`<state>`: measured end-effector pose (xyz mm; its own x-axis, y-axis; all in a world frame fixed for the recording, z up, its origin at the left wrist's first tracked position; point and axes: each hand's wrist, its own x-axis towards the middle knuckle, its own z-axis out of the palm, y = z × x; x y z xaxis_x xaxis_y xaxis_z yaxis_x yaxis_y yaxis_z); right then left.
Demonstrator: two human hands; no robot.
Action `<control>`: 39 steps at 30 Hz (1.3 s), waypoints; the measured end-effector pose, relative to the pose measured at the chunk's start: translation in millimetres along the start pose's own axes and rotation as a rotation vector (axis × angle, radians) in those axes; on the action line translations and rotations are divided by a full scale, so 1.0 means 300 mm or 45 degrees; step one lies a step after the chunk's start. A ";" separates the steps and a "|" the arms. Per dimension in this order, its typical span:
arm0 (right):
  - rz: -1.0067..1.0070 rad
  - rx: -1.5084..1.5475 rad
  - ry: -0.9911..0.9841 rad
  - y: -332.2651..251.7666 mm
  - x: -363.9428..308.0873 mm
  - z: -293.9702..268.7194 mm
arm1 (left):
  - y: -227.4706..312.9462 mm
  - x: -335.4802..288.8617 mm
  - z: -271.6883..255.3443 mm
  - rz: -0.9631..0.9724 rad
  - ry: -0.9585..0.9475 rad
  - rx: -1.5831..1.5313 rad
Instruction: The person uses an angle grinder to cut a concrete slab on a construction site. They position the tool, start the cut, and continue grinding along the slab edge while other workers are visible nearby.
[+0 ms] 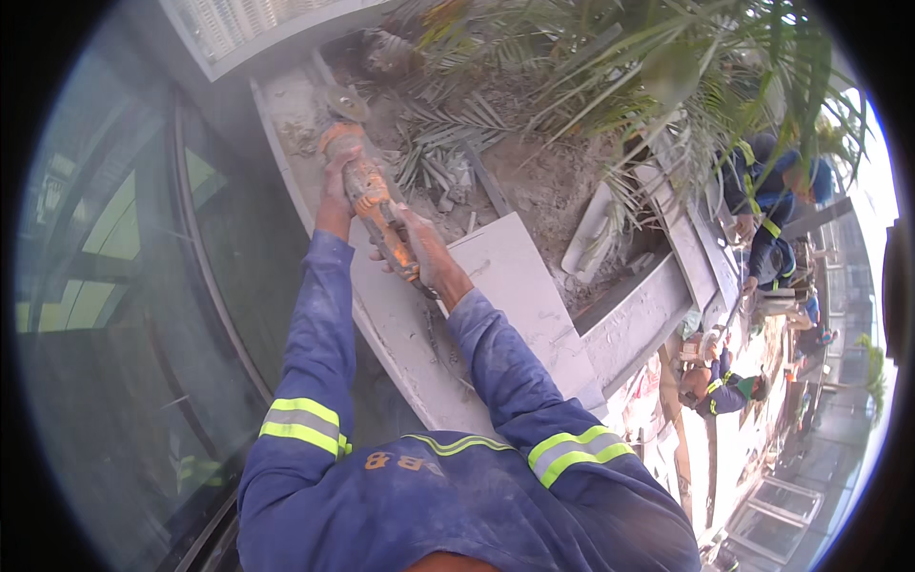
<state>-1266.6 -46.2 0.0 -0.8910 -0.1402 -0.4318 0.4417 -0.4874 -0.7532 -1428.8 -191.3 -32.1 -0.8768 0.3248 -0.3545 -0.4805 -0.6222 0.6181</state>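
Standing far left, glass flanks the ledge over which the left hand clasps the grinder near its disc, the right hand wraps its rear, and a slab, overhanging fronds and workers follow rightward.

VIEW: 1 head fisheye, left | FACING: down — toward orange power tool | RANGE: near
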 end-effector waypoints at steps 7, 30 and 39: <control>0.027 0.273 -0.153 -0.033 -0.027 0.003 | -0.005 0.001 -0.008 0.092 -0.067 0.029; -0.068 -0.237 0.139 -0.001 0.009 0.086 | 0.027 -0.104 -0.014 0.116 0.030 -0.022; -0.099 -0.291 0.068 -0.009 0.044 0.067 | 0.022 -0.081 -0.027 0.182 0.043 0.003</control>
<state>-1281.7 -63.9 6.3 -0.9192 -0.0611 -0.3890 0.3895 -0.2866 -0.8753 -1410.5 -209.0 -25.2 -0.9353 0.2084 -0.2861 -0.3504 -0.6585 0.6660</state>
